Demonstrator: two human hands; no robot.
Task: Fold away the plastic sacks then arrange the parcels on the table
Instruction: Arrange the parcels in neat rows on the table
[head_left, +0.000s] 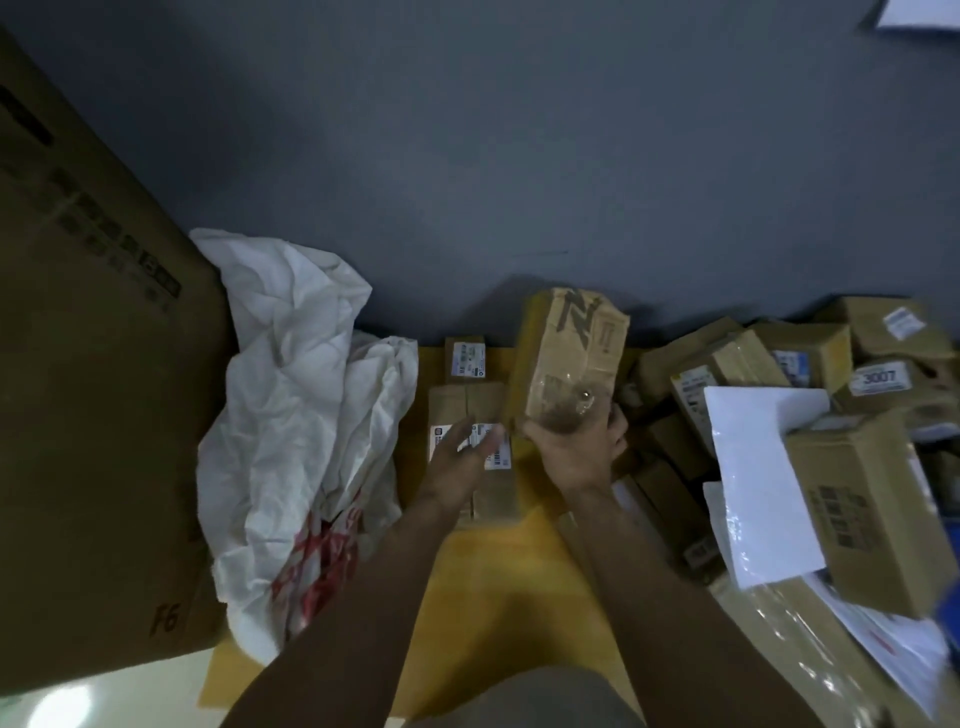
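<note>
Seen from above, a person's two bare forearms reach forward over a yellow worktop (493, 597). The right hand (571, 449) grips the near end of a brown cardboard parcel (569, 353), fingers curled under it and thumb on its right side. This oblong parcel is lifted clear of the worktop at its middle far edge, its long axis pointing away from the person and leaning slightly right. It is wrapped in glossy clear tape, creased at the corners, with a black marker scrawl at its far end. The left hand (460, 460) is spread with straight, blurred fingers over a flat brown parcel (483, 405) bearing a white label, which lies lengthwise away from the person; whether the hand touches it cannot be told. Just beyond that sits a small labelled box (466, 358). To the left lies a crumpled white plastic sack (296, 395), wrinkled and loosely heaped, with red print near its lower end, pressed against a large plain cardboard carton (93, 389). To the right is a jumbled pile of brown parcels (789, 358), with a smooth white mailer (753, 467) lying across it and a printed brown box (872, 519) leaning on the mailer. Dull grey floor (519, 156) lies beyond
</note>
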